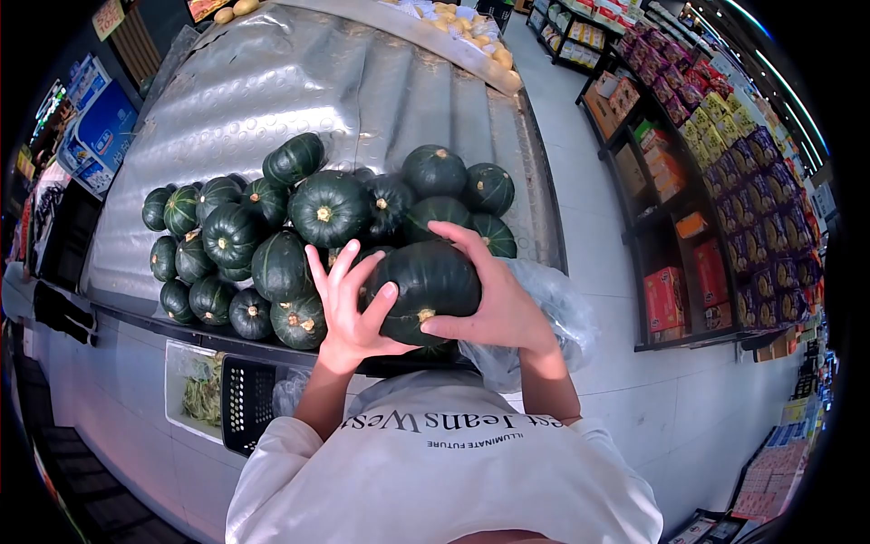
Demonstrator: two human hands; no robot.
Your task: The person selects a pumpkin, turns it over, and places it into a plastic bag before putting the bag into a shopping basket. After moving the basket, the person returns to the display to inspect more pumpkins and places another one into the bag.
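Between my two hands is a large dark green kabocha squash (430, 281), its pale stem facing me. My left hand (355, 304) supports its left side, with fingers spread and thumb against the skin. Around its right side curves my right hand (494, 290), the thumb near the stem and the fingers over the top. Just beyond lies a heap of similar squashes, among them a big one (331, 208) with a pale stem. A clear plastic bag (544, 317) hangs beside my right wrist; how it is held is hidden.
The squashes rest on a display stand covered in silvery sheeting (245, 82). Potatoes (462, 36) line its far edge. Below the near edge are a white crate (193, 419) of greens and a black basket (246, 403). Shelves of packaged goods (671, 263) stand on the right across the aisle.
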